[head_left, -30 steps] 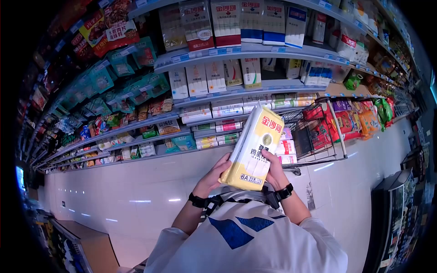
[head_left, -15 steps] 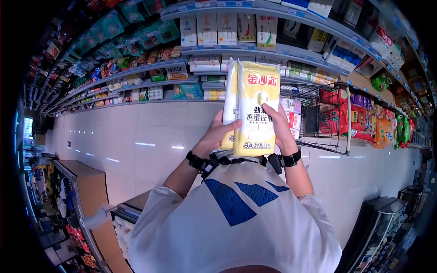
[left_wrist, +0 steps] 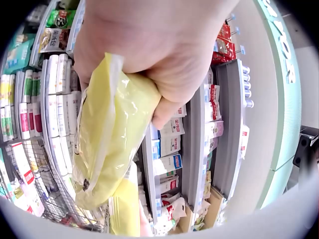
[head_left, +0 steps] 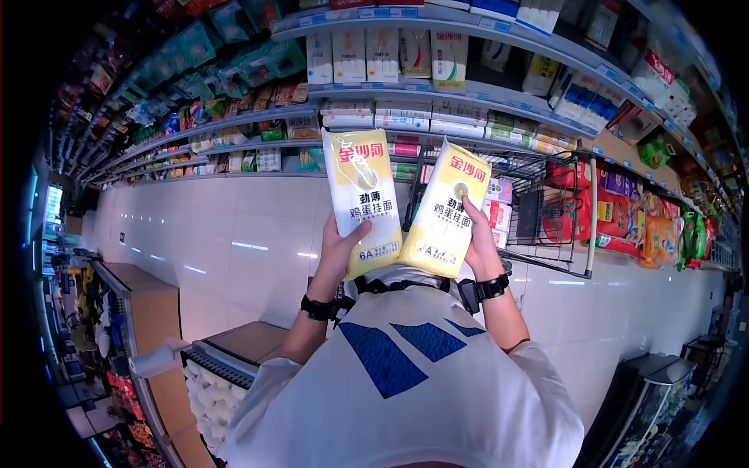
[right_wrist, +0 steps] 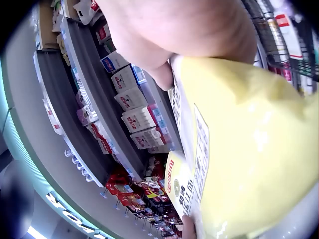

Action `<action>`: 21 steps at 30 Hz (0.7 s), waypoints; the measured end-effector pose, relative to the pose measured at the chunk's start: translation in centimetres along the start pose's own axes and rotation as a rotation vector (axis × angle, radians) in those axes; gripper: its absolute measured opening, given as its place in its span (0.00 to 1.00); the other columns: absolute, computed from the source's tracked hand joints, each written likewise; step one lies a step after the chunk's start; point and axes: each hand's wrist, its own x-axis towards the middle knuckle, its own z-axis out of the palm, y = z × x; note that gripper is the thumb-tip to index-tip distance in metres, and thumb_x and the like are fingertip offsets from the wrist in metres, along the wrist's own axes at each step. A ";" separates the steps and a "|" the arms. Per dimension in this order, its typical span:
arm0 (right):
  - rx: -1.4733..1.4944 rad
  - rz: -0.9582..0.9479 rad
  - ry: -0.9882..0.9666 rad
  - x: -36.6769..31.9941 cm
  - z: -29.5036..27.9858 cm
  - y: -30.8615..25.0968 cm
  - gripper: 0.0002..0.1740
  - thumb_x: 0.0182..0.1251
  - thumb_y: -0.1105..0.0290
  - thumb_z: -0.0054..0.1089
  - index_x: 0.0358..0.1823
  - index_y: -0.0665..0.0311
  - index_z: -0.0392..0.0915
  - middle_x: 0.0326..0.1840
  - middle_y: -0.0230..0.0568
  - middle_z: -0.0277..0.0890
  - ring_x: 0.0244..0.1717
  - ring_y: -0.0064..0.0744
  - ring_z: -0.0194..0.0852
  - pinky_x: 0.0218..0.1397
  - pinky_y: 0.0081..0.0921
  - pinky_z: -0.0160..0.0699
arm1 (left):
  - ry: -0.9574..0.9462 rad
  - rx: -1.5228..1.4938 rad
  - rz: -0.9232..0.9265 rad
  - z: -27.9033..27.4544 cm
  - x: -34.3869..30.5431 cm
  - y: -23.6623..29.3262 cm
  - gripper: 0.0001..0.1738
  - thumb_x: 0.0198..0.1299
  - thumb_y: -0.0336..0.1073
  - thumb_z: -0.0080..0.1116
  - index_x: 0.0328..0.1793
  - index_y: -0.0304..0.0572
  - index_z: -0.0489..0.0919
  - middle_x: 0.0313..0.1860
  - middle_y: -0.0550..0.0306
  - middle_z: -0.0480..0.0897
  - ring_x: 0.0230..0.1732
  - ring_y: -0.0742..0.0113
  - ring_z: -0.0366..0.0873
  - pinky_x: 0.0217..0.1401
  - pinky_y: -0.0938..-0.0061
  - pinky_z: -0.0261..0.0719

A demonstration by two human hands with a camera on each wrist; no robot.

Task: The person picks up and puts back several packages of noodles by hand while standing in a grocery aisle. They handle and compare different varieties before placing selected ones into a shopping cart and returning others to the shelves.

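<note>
My left hand grips a yellow-and-white pack of egg noodles, its thumb across the printed front. A matching noodle pack is in my right hand, held along its right side with the thumb on the front. The two packs stand side by side before my chest, tops apart and lower corners close together. In the left wrist view, the yellow end of the left pack hangs below the palm. The right wrist view shows the yellow side of the right pack close up.
A wire shopping cart with packages in it stands ahead to the right. Beyond runs a long shelf stocked with noodle packs. Bright bags are piled at the right. Behind on the left is a brown display stand.
The two noodle packs, overlapping half a second ago, have spread apart. The left pack has come out from behind the right one and moved left, so both fronts show.
</note>
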 end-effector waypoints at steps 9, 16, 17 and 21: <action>0.034 -0.127 0.054 -1.5 -3.2 -1.8 0.22 0.79 0.64 0.54 0.68 0.65 0.70 0.61 0.48 0.82 0.56 0.43 0.87 0.60 0.42 0.88 | 0.152 0.049 0.142 -0.2 -1.4 -2.0 0.26 0.64 0.26 0.69 0.66 0.32 0.71 0.58 0.48 0.83 0.57 0.63 0.84 0.60 0.66 0.84; 0.095 -0.109 0.035 -3.6 -4.6 -2.8 0.23 0.78 0.63 0.54 0.69 0.65 0.70 0.61 0.49 0.82 0.57 0.45 0.86 0.63 0.45 0.85 | 0.164 0.284 0.343 0.2 -2.5 2.1 0.25 0.61 0.28 0.70 0.63 0.33 0.74 0.55 0.51 0.85 0.54 0.67 0.83 0.59 0.69 0.81; 0.164 -0.113 0.017 -4.0 -4.5 -2.9 0.23 0.78 0.63 0.54 0.69 0.65 0.69 0.62 0.50 0.81 0.58 0.46 0.85 0.64 0.46 0.84 | 0.166 0.280 0.356 0.0 -2.7 2.4 0.25 0.61 0.28 0.70 0.63 0.33 0.74 0.55 0.51 0.85 0.54 0.67 0.83 0.59 0.69 0.81; 0.255 -0.150 -0.018 -4.6 -5.2 -2.7 0.26 0.77 0.61 0.52 0.72 0.61 0.68 0.66 0.49 0.78 0.62 0.49 0.81 0.69 0.53 0.79 | 0.193 0.261 0.481 -0.4 -4.3 4.2 0.26 0.59 0.27 0.72 0.62 0.33 0.75 0.55 0.51 0.85 0.54 0.66 0.83 0.60 0.69 0.81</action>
